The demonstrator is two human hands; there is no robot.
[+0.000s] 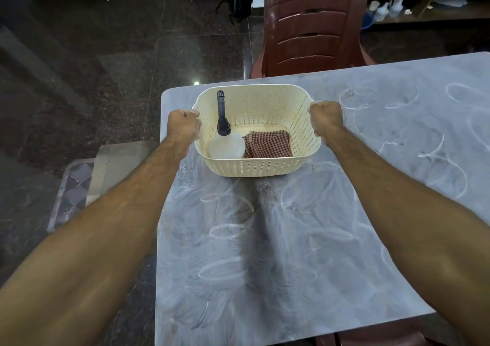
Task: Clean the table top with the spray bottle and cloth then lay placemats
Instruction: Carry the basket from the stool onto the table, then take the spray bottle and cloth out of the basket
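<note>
Smeared white marks cover the tabletop (291, 239), so cleaning appears not begun. Left hand (183, 125) and right hand (326, 116) grip the basket (254, 166) rim; spray bottle (225, 139) and cloth (269, 144) lie inside, placemats (87, 184) unlaid beside the table

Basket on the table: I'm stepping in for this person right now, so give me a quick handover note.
Left hand and right hand each grip a side of the cream basket, which sits on the table.
Spray bottle and checked cloth lie inside it.
Placemats wait off the table's left edge.
Done: nothing; white smears cover the top.
Left: spray, wipe, lay placemats.
</note>
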